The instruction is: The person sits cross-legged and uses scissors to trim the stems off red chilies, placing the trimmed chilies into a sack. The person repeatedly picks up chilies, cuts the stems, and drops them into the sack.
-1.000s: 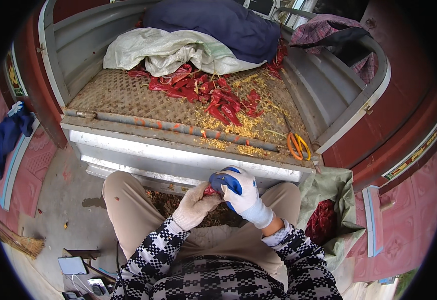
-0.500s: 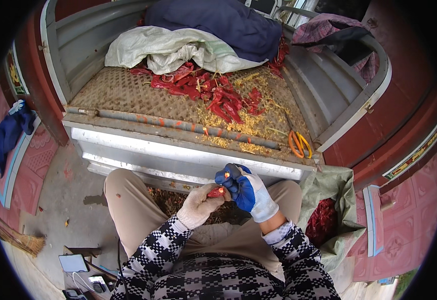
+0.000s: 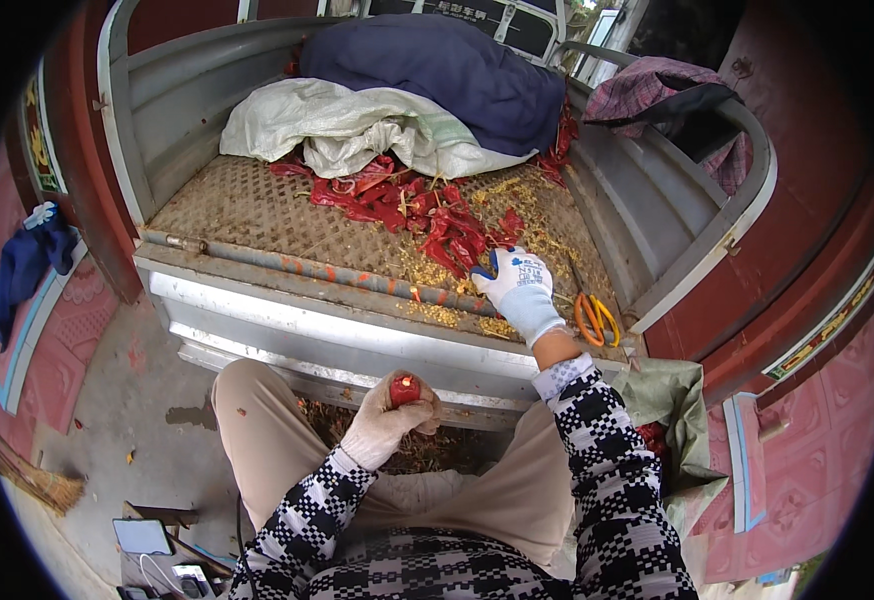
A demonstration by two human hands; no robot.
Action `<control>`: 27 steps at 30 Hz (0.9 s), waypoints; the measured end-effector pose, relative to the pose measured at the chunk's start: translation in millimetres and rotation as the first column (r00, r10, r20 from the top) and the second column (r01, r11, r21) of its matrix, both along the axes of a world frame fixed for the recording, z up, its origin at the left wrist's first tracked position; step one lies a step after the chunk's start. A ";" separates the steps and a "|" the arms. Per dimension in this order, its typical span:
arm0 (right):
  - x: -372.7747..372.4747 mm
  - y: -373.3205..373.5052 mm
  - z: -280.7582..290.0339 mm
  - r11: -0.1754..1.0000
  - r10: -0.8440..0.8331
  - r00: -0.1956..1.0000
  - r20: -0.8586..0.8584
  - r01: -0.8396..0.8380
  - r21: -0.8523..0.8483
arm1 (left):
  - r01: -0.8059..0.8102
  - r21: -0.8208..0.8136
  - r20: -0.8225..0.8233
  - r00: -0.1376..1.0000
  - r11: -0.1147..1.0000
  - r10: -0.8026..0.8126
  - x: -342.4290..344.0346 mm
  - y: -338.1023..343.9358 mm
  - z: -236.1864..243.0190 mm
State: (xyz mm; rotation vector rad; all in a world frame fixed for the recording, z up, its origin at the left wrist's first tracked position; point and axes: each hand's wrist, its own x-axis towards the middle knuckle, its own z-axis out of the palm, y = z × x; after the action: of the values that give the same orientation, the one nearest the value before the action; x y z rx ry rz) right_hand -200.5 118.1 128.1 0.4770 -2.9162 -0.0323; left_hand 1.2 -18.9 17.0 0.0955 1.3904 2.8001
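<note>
My left hand (image 3: 389, 423), in a beige knit glove, is closed around a red dried chili pepper (image 3: 405, 390) above my lap. The pepper's pale cut end points up. My right hand (image 3: 519, 280), in a white and blue coated glove, reaches over the front of the metal cargo bed (image 3: 257, 215). Its visible fingertips are apart, at the near edge of a pile of red dried chili peppers (image 3: 452, 235); the other fingers are hidden under the hand. Scattered yellow seeds (image 3: 432, 312) lie around it.
Orange-handled scissors (image 3: 595, 320) lie right of my right hand at the bed's edge. A white woven sack (image 3: 302, 115) and a dark blue cloth (image 3: 437, 75) cover the back. A green sack (image 3: 677, 400) with red peppers stands by my right leg. A phone (image 3: 142, 537) lies lower left.
My right hand has left my left hand and moved forward onto the cargo bed beside the peppers. My left hand has shifted slightly left, still holding its pepper.
</note>
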 end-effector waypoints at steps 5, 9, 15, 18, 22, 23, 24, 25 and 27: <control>-14.2 -7.7 2.5 0.999 -0.043 0.992 0.121 0.040 0.026 | 0.002 -0.022 0.011 1.000 1.000 -0.001 -0.3 -2.5 -2.5; -1.0 4.5 3.6 0.994 -0.011 0.997 0.082 0.020 -0.111 | -0.011 -0.018 0.000 1.000 1.000 0.011 -1.1 -5.3 -10.8; 33.1 50.0 -16.3 0.610 0.350 0.930 0.111 -0.137 -0.781 | -0.048 0.044 -0.018 0.999 0.998 0.049 -5.4 -6.3 -11.0; 63.7 65.5 -43.0 0.341 0.570 0.791 0.223 0.020 -0.940 | -0.098 0.133 -0.020 0.995 0.986 0.102 -4.9 -1.1 -4.1; 111.8 63.8 -77.3 0.333 0.704 0.611 0.362 0.166 -0.928 | -0.086 0.129 -0.055 0.994 0.988 0.094 -1.3 -2.1 -1.7; 119.0 60.8 -86.2 0.378 0.694 0.604 0.392 0.159 -0.912 | -0.076 0.114 -0.067 0.994 0.991 0.084 -1.0 -3.3 -4.0; 126.5 58.2 -95.1 0.424 0.682 0.596 0.424 0.151 -0.893 | -0.131 0.111 -0.012 0.991 0.985 0.133 -0.1 1.1 -1.6; 130.5 55.0 -102.9 0.427 0.676 0.604 0.422 0.146 -0.893 | -0.123 0.109 -0.029 0.992 0.986 0.126 1.4 2.5 -5.1; 136.7 48.6 -116.4 0.428 0.663 0.625 0.411 0.133 -0.894 | -0.095 0.100 -0.075 0.992 0.990 0.102 -0.1 3.3 -2.2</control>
State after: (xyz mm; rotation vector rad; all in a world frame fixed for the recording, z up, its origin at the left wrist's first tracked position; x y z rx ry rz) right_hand -63.8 166.7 11.6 0.9368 -2.7834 2.1117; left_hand 1.1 -15.6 14.8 0.1448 1.3101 2.9759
